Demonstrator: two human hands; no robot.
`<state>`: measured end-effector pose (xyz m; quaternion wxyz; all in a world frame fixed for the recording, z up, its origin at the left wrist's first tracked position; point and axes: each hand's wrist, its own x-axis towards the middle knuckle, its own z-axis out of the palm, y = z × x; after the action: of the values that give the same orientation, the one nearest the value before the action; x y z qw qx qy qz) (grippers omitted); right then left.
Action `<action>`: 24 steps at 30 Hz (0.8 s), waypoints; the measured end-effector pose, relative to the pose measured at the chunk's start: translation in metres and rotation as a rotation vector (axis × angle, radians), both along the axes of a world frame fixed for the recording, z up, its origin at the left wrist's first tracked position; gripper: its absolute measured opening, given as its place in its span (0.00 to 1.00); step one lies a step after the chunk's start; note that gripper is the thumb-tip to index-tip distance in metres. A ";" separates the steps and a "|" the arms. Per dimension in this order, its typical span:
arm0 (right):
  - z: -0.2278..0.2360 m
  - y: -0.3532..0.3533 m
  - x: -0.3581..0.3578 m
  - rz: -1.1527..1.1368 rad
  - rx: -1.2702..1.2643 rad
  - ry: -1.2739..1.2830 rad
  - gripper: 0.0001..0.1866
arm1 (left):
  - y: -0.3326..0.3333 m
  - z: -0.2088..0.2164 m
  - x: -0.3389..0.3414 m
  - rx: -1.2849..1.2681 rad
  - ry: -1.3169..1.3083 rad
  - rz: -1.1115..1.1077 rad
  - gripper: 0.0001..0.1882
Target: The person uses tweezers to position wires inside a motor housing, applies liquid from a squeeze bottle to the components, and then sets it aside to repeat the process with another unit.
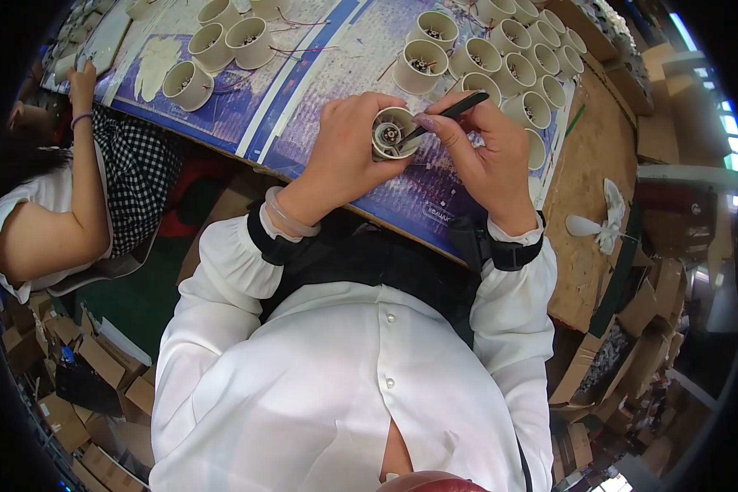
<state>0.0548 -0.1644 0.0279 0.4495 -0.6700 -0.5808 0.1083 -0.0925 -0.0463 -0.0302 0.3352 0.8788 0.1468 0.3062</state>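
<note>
My left hand [347, 148] is wrapped round a small cream plastic cup [380, 153], tilted so that its inside faces me. Down in the cup sits a round metal part like a small motor [390, 134]. Between the thumb and fingers of my right hand [488, 152] is a slim black tool, perhaps tweezers [466, 104], its tip reaching into the cup beside the motor part. What the tip touches is too small to tell. Just beyond my hands stands another cream cup [419, 68] with a similar part and thin red wires.
Many like cups [512, 72] crowd the table's far right, and several [211, 47] stand far left with loose wires. A white fan blade [605, 217] lies on brown board at right. A co-worker's arm [86, 164] rests at left. Cardboard boxes [111, 361] fill the floor.
</note>
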 end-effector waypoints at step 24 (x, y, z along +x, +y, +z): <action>-0.002 0.004 -0.004 0.059 -0.019 -0.027 0.06 | -0.001 -0.003 0.003 0.010 -0.033 0.015 0.30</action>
<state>0.0510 -0.1601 0.0262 0.4318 -0.6581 -0.6054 0.1180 -0.0897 -0.0473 -0.0336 0.3307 0.8743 0.1461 0.3239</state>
